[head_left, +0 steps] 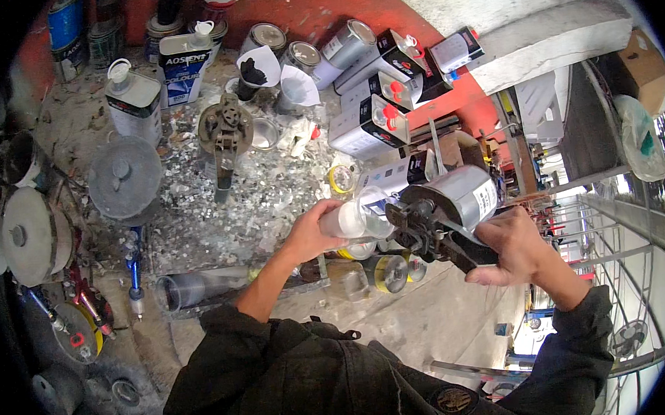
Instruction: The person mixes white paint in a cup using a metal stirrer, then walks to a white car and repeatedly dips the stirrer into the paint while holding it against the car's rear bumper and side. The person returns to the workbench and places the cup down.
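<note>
My left hand [309, 232] is closed around a translucent plastic cup [343, 221] with a whitish base, its clear mouth tilted toward a paint can. In front of my right side, the silver paint can [466, 195] lies tipped on its side in the air. A dark pouring lid [420, 221] with a spout is fitted on its end, close to the cup's rim. My right hand [514, 247] is wrapped round the lid's black handle, thumb on the near side. Whether liquid is flowing between can and cup I cannot make out.
A paint-crusted bench [270, 192] bears another pouring lid [225, 134], rectangular metal tins [134, 109] and a lidded grey pot [124, 176]. White tins with red caps [369, 128] stand at the back right. Spray guns [134, 271] hang at left; tape rolls [389, 273] sit by the front edge.
</note>
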{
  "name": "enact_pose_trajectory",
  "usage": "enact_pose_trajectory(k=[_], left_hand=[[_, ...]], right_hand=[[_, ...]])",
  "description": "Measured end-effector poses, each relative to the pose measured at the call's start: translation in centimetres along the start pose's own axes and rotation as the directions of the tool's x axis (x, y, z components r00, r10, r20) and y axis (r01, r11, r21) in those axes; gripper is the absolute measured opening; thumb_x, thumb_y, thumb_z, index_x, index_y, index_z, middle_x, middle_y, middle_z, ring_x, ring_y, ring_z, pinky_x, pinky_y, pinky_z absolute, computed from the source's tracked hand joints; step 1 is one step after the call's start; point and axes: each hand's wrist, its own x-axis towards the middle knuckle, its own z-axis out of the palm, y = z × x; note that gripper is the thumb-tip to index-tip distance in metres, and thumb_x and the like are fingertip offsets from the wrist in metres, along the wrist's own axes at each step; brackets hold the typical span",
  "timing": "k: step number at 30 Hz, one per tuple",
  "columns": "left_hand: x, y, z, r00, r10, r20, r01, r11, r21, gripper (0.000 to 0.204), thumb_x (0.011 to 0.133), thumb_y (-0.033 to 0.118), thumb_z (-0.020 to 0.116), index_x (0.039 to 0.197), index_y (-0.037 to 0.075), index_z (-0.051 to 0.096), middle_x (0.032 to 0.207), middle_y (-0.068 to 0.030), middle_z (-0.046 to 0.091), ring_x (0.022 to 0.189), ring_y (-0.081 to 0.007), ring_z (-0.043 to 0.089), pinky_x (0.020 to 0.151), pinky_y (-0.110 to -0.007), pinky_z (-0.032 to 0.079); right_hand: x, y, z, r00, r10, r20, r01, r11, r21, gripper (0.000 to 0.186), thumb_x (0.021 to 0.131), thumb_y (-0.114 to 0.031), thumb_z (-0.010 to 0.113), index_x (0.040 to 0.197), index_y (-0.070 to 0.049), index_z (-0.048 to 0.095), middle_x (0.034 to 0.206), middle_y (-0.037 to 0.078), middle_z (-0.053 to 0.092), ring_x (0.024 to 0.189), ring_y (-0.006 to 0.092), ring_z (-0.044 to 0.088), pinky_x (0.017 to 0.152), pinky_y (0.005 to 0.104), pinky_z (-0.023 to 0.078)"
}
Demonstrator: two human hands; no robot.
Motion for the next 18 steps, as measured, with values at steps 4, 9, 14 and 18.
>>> enact_pose_trajectory(k=[4,9,14,18], left_hand=[[-0.5,-0.4,-0.5,0.999,-0.026,0.02,0.026,0.999,-0.037,0.072,0.066,0.002,0.087,0.13,0.005,0.052,0.123,-0.0069,0.061,0.116,-0.0181,0.057,0.102,-0.035,0.044],[-1.2,-1.9,-1.3,1.0,-0.009,0.007,0.009,1.0,-0.026,0.077,0.067,0.003,0.086,0.134,0.004,0.049,0.126,-0.0075,0.06,0.117,-0.0194,0.057,0.103,-0.036,0.044],[-3.1,-4.0,-2.6,0.995,-0.056,-0.086,0.057,0.998,0.004,0.085,0.066,0.008,0.088,0.139,0.002,0.045,0.129,-0.0094,0.059,0.116,-0.0205,0.058,0.101,-0.035,0.045],[-5.4,-1.7,-4.7,0.955,-0.279,-0.098,0.277,0.96,-0.038,0.083,0.068,0.012,0.089,0.138,0.002,0.046,0.126,-0.0083,0.061,0.116,-0.0176,0.059,0.1,-0.034,0.047]], right_hand=[[-0.1,1.2,2.1,0.992,0.107,-0.067,-0.083,0.951,0.299,0.073,0.074,-0.073,0.065,0.067,-0.001,0.052,0.057,0.015,0.052,0.056,0.0406,0.054,0.059,0.0438,0.044],[-0.1,2.4,5.2,0.947,0.316,-0.057,-0.196,0.708,0.679,0.064,0.089,-0.056,0.058,0.081,0.007,0.063,0.061,0.014,0.057,0.053,0.0238,0.055,0.053,0.0388,0.043],[0.3,2.6,11.6,0.883,0.468,0.045,-0.024,-0.052,0.998,0.06,0.093,-0.055,0.052,0.096,0.004,0.063,0.061,0.008,0.058,0.05,0.0168,0.053,0.052,0.0317,0.045],[1.9,2.0,19.8,0.861,0.467,0.202,0.052,-0.475,0.878,0.059,0.094,-0.056,0.048,0.09,0.002,0.062,0.057,0.007,0.055,0.05,0.0178,0.052,0.052,0.0323,0.044]])
